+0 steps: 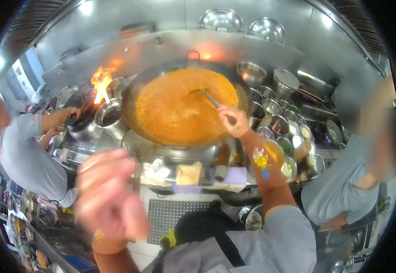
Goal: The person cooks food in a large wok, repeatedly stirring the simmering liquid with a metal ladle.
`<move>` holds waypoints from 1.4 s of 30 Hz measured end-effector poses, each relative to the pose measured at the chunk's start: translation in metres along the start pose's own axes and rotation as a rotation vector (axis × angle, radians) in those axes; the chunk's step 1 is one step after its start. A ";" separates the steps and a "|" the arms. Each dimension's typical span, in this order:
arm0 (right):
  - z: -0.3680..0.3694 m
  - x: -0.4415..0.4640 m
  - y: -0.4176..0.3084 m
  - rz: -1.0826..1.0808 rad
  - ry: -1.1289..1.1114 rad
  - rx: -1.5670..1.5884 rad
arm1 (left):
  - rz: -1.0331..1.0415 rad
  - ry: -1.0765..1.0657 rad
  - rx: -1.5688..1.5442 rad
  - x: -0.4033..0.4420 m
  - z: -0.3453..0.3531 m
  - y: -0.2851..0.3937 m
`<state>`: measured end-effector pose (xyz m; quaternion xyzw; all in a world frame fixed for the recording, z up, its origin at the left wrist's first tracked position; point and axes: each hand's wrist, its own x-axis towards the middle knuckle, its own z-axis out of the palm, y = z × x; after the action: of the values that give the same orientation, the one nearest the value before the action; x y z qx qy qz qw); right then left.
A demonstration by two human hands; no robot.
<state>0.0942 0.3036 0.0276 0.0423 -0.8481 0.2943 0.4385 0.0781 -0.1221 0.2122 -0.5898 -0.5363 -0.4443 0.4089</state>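
My right hand (234,121) is wrapped round the handle of a long metal ladle (210,98), whose far end dips into the orange sauce. That sauce (179,109) fills a very large dark wok (130,107) in the middle of the view. Raised close to the camera at the lower left, my left hand (111,193) is blurred by motion, with its fingers hard to make out. Whether it holds anything cannot be seen. Brown sleeves cover both my forearms.
At the left a co-worker (34,148) handles a pan beside tall flames (101,84). A steel pot (111,119) stands nearby. Right of the wok are several metal containers (279,123) and a lidded pot (286,81). Another person (343,182) stands at the right. A folded tan cloth (189,174) lies in front.
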 end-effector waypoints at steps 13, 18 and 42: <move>0.097 0.062 0.037 0.195 0.385 0.184 | -0.281 -0.530 0.130 -0.136 0.130 -0.073; 0.115 0.035 0.016 0.201 0.365 0.257 | -0.257 -0.467 0.192 -0.159 0.145 -0.072; 0.017 -0.085 -0.168 0.126 -0.040 0.192 | -0.291 -0.378 0.197 -0.170 0.147 -0.063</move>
<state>0.1898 0.1403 0.0330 0.0367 -0.8255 0.4002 0.3962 0.0223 -0.0209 0.0092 -0.5364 -0.7230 -0.3261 0.2886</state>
